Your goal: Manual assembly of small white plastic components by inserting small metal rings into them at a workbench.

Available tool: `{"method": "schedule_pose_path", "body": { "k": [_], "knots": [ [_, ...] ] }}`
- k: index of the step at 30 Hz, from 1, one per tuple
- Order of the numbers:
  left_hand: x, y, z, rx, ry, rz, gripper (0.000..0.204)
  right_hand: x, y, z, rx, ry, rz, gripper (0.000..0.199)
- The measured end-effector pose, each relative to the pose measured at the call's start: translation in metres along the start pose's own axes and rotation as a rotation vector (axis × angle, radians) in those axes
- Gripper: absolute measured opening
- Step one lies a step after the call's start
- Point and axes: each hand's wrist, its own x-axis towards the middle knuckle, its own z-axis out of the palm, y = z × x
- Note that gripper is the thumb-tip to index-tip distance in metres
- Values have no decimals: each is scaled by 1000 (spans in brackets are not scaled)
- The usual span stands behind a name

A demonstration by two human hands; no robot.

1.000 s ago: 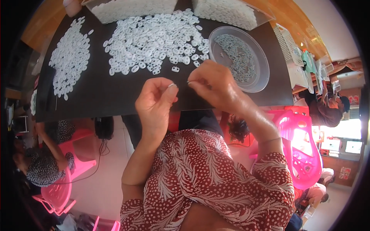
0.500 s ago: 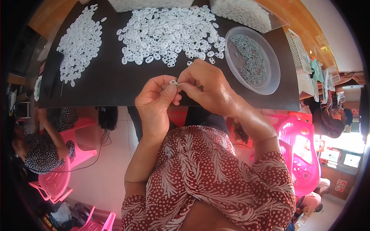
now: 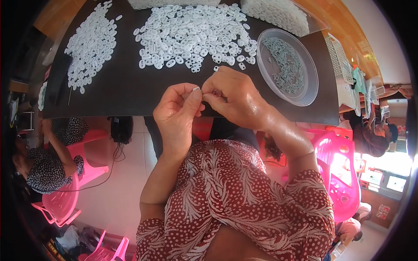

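White little rings [image 3: 191, 32] lie in a big heap at the far edge of the dark surface [image 3: 130, 93]. Both hands meet over the near edge. The left hand [image 3: 176, 115] and right hand [image 3: 235, 98] each pinch one small white piece [image 3: 196, 88] between them, fingers shut tight, so it cannot slip. A clear bowl [image 3: 285, 65] of grey bits sits at the right edge.

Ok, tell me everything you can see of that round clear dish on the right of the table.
The clear plastic dish is round, shallow and see-through, with a raised rim. It sits flat on the black table, to the right of the pile of white rings and just beyond the right hand, which does not touch it. Inside lies a heap of small grey-green pieces, too small to tell apart. A clear bin of white parts stands behind it.
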Motion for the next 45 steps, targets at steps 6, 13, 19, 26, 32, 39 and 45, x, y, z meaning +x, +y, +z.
{"method": "schedule_pose_path", "body": {
  "k": [6,13,19,26,32,39,45],
  "knots": [
    [-1,-2,4,-70,79,31,8,-3,-2,7,30,79,15,11],
    [3,4,0,-253,106,-104,8,-6,-7,14,114,158,33,9],
    [2,4,0,-295,94,-119,7,-11,-13,13,344,144,310,6],
    [-3,6,-3,-192,-12,-62,16,-15,-9,14,699,158,520,9],
    [-7,4,-4,-62,13,30,17,-14,-9,12,647,93,519,9],
    [-11,3,-3,40,48,86,15,-16,-5,21,584,142,447,8],
    [-12,5,-3,46,53,72,15,-16,-7,17,607,99,477,8]
  ]
}}
